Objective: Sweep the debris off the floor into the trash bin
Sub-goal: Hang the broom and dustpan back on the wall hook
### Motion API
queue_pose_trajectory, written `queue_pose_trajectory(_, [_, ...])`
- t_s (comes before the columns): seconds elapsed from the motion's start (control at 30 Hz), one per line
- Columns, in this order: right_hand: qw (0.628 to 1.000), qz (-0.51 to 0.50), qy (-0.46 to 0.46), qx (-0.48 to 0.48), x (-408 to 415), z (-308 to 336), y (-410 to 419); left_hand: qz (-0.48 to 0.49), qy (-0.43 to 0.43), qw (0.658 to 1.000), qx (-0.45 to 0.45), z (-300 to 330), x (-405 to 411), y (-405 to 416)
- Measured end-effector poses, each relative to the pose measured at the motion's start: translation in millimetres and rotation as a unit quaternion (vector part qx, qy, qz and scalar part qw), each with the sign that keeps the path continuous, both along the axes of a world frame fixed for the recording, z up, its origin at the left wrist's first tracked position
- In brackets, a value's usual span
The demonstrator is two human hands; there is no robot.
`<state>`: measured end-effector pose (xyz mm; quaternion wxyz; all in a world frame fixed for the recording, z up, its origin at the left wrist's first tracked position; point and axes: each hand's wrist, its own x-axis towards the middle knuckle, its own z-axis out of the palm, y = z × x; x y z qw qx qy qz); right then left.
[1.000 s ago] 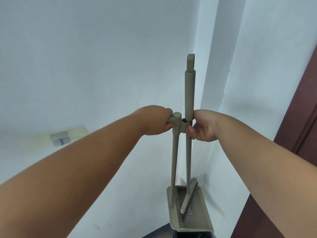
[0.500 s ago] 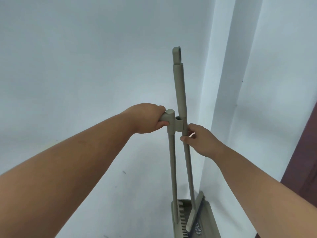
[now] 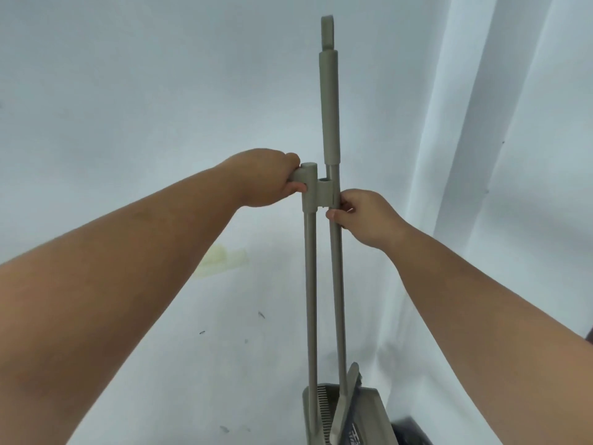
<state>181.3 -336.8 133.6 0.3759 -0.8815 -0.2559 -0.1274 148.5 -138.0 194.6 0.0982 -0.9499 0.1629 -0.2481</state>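
Observation:
A grey-green broom (image 3: 330,101) and a matching long-handled dustpan (image 3: 310,284) stand upright together in front of a white wall, joined by a clip at the dustpan's handle top. My left hand (image 3: 272,178) grips the dustpan's side handle. My right hand (image 3: 362,216) pinches the broom's pole just below the clip. The dustpan's tray (image 3: 372,409) with its comb teeth sits at the bottom, with the broom's head resting in it. No trash bin or debris pile is in view.
The white wall (image 3: 160,91) fills the background, with a yellowish stain (image 3: 221,256) and a few small dark marks. A wall corner (image 3: 455,123) runs up on the right. A dark object (image 3: 407,435) shows beside the tray at the bottom edge.
The view has shifted so the broom set sits higher and closer. My right hand slid from the clip to the broom's pole just below it. The left hand kept its grip.

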Motion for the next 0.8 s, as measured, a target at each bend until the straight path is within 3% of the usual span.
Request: queue_pose_trajectory(0.8, [0.990,0.042,0.084,0.108,16.7,-26.8,122.3,0.007,-0.024,0.999,0.024,-23.1,5.1,118.1])
